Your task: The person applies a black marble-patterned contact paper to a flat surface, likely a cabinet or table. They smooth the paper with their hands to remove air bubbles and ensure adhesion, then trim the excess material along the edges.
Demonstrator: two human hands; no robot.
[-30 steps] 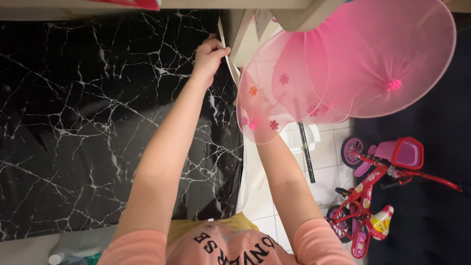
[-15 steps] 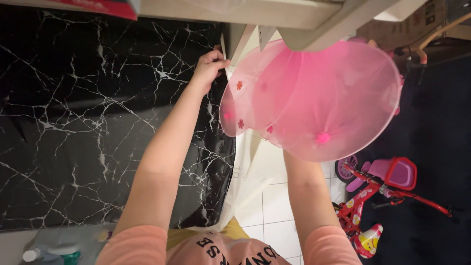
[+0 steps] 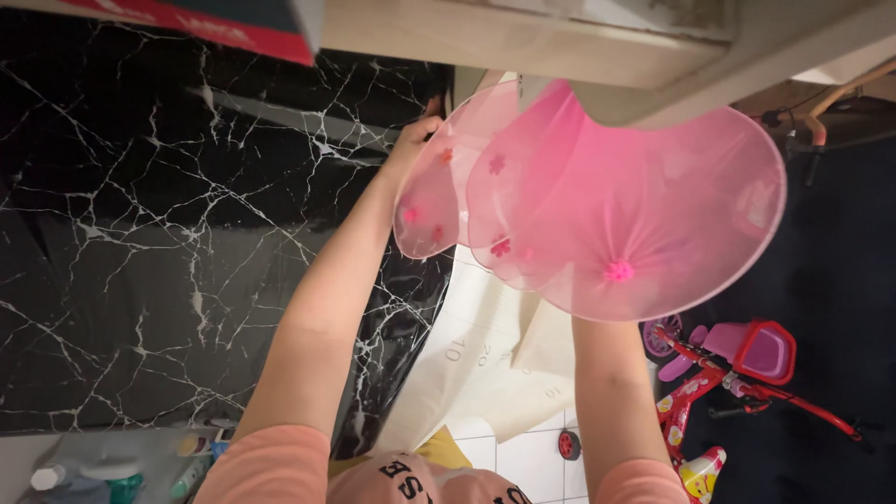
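My left hand (image 3: 417, 140) reaches up to the top right corner of a black marble-pattern film (image 3: 140, 252) stuck on a flat panel. Its fingers are curled at the film's edge, where the white backing paper (image 3: 476, 373) starts and hangs down loose between my arms. Pink gauze fairy wings (image 3: 635, 205) with small flower spots hang in front and cover part of that hand. My right forearm (image 3: 611, 401) goes up behind the wings, and my right hand is hidden there.
A beige shelf edge (image 3: 560, 42) runs across the top, with a red box (image 3: 215, 23) on it. A small red and pink children's bike (image 3: 737, 373) stands on the white tiled floor at right. Bottles (image 3: 112, 471) sit at the bottom left.
The wings have swung left over my left hand. More white backing paper now hangs loose below the film's right edge. The view has tilted upward.
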